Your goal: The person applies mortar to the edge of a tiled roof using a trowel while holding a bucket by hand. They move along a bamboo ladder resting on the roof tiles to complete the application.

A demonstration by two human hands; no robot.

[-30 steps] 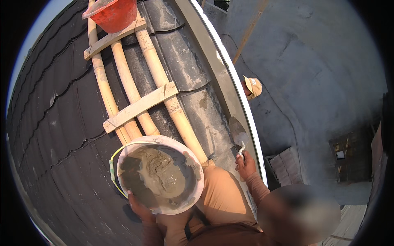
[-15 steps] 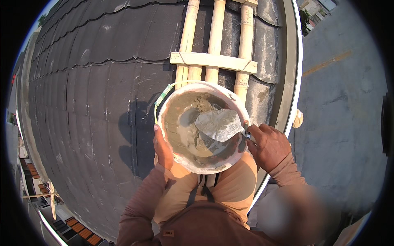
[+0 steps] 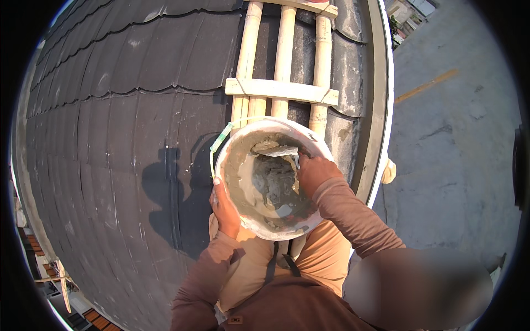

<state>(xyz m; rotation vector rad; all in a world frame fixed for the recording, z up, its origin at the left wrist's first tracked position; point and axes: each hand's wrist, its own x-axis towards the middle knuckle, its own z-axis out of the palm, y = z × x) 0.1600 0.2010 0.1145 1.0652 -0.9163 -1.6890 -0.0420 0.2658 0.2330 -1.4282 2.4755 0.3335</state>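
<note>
A round white bucket (image 3: 326, 144) stands against my thighs, its inner wall smeared with grey mortar (image 3: 271, 185). On its left rim lies my left hand (image 3: 225, 208), thumb over the edge and the other fingers along the outside. Inside the bucket, my right hand (image 3: 317, 172) is closed round the handle of a trowel, its fingers partly hidden. The trowel (image 3: 284, 151) has its blade tilted near the far inner wall, beside a lump of mortar. The bucket's wire handle with a green grip (image 3: 222, 137) hangs over the left side.
Dark roof tiles (image 3: 110, 182) spread out to the left. Beyond the bucket, a bamboo ladder (image 3: 283, 60) with wooden crosspieces (image 3: 281, 91) lies on the tiles. A roof edge (image 3: 375, 99) runs down the right, with a grey surface (image 3: 452, 165) past it.
My right hand has moved from the right rim into the bucket, carrying the trowel. The blade has turned from flat to tilted and sits farther off. My left hand stays on the rim.
</note>
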